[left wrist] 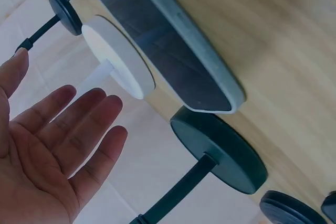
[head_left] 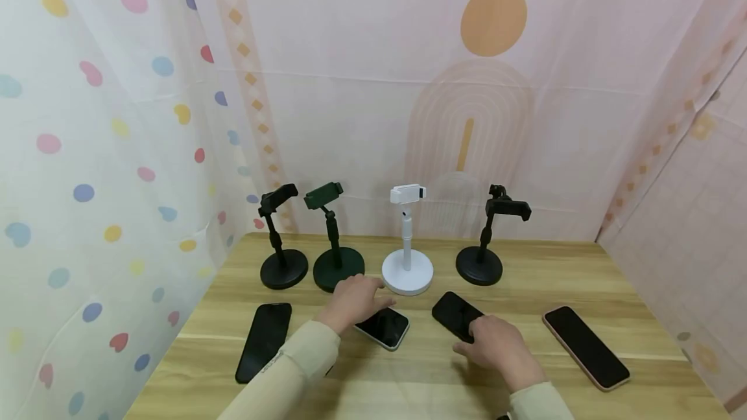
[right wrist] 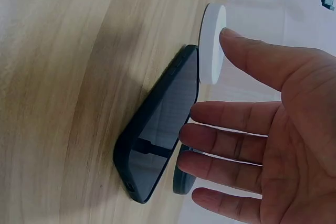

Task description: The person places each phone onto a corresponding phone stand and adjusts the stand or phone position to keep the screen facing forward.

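Note:
My left hand [head_left: 355,302] hovers over a light-edged smartphone [head_left: 385,328] near the table's middle; in the left wrist view its fingers are extended and hold nothing. My right hand [head_left: 496,345] is above a black smartphone [head_left: 455,313], partly covering it in the head view. From the right wrist, the fingers look straight and apart from one another, with nothing gripped. Behind the phones stand a white phone stand [head_left: 407,271], a dark green phone stand [head_left: 338,266] and two black phone stands, one at the left [head_left: 283,268] and another at the right [head_left: 480,264].
Another black smartphone [head_left: 264,342] lies left of my left forearm. A pink-edged smartphone [head_left: 586,347] lies at the right of the wooden table [head_left: 408,387]. Patterned curtains [head_left: 350,115] hang behind the table and along both sides.

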Demonstrator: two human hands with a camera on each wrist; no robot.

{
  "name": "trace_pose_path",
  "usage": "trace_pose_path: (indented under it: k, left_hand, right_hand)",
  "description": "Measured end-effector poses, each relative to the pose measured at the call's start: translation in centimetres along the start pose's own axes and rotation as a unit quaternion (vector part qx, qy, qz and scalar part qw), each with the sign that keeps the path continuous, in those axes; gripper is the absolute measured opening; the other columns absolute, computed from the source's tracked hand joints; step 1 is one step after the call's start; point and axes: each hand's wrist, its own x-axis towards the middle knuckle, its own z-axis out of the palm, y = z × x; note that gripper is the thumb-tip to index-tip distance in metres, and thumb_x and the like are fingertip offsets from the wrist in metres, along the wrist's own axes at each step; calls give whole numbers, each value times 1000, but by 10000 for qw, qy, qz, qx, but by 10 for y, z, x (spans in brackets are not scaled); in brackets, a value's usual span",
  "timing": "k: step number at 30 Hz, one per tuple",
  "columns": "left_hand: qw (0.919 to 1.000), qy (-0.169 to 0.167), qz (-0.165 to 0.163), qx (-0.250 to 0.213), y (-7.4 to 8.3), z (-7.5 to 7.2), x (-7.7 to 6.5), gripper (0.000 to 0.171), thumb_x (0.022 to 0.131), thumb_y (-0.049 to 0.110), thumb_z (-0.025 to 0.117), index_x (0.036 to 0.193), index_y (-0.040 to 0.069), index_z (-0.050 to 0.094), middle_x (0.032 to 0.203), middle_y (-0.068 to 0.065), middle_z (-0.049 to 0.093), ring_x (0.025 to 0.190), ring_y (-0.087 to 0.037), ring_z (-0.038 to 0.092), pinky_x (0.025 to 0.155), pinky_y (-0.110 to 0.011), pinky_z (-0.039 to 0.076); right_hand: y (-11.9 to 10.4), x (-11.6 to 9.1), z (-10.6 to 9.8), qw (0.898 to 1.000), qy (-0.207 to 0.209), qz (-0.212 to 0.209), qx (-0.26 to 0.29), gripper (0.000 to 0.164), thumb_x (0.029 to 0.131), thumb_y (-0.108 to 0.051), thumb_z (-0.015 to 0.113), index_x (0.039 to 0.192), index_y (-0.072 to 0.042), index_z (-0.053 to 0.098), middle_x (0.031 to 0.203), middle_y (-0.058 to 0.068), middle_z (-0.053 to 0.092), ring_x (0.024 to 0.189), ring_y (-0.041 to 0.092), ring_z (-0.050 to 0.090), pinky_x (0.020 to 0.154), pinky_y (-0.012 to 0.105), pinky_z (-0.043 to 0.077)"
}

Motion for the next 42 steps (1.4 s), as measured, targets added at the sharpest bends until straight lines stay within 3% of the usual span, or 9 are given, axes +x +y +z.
trace_pose_path:
  k: [12, 22, 27, 33, 42]
  left_hand:
    - [9991, 282, -296, 137, 9, -15, 31, 53, 93, 50, 66, 125, 8, 69, 115, -10, 71, 97, -28, 68, 76, -43, 55]
    - [9974, 615, -336, 195, 11, -20, 67, 53, 94, 51, 62, 125, 8, 68, 115, -9, 70, 99, -25, 68, 77, -42, 55]
    - [9955, 814, -458, -139, 13, -19, 82, 51, 94, 49, 65, 118, 5, 69, 108, -11, 71, 91, -24, 67, 71, -40, 55]
    - [9919, 989, -653, -461, 21, -20, 97, 44, 94, 47, 66, 109, 5, 71, 101, -9, 71, 83, -20, 65, 66, -35, 53]
    - [9789, 1529, -718, -1149, 22, -13, 116, 33, 93, 34, 72, 98, 1, 71, 91, -9, 72, 80, -20, 67, 69, -36, 54]
  right_hand:
    - [4, -1, -3, 9999, -82, 109, -13, 41, 82, -41, 79, 83, -2, 68, 80, 10, 63, 71, 23, 57, 70, 48, 50]
    - [5, -1, -3, 10000, -31, 88, 1, 41, 82, -41, 79, 82, -2, 67, 78, 10, 62, 70, 23, 56, 70, 47, 49]
    - [6, -1, -1, 9998, -153, 155, 47, 43, 83, -42, 78, 88, 0, 69, 84, 12, 65, 76, 26, 61, 74, 49, 50]
    - [5, -3, 1, 9997, -166, 168, 64, 43, 83, -42, 78, 86, -1, 68, 82, 11, 65, 73, 24, 59, 71, 48, 50]
    - [5, -3, 3, 9997, -133, 193, 85, 43, 83, -42, 78, 87, 0, 69, 83, 11, 66, 74, 25, 60, 72, 48, 50]
